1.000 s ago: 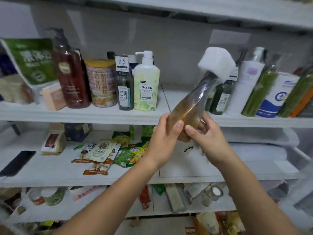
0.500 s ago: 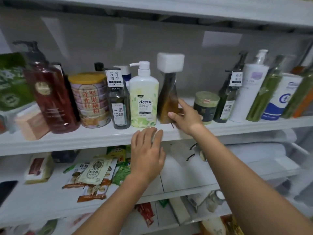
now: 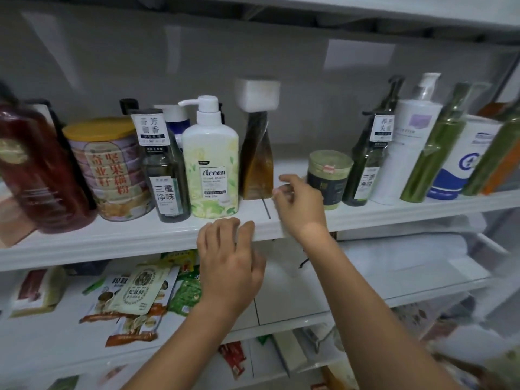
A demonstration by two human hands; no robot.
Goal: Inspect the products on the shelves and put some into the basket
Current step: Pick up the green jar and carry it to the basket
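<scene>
Head view: the amber bottle (image 3: pixel 257 161) is seen upright on the middle shelf (image 3: pixel 140 235), just left of the right hand (image 3: pixel 299 202), whose relaxed fingers hold nothing. Lower, the left hand (image 3: pixel 230 257) is spread, empty. No basket is shown.

A white plastic pump bottle with a green floral "Accen" label (image 3: pixel 210 170) stands upright. Just to its left is a dark green glass bottle hung with white paper tags (image 3: pixel 166 187), then a round pink-banded tin with a yellow lid (image 3: pixel 109 170), and furthest left a dark red pump bottle (image 3: pixel 36 170). Well to its right sit a squat dark jar with a pale green lid (image 3: pixel 329 175) and a tall white pump bottle (image 3: pixel 408 147). Below it lie flat printed snack packets (image 3: pixel 135 294). Behind it is a grey wall (image 3: pixel 281 46).
</scene>
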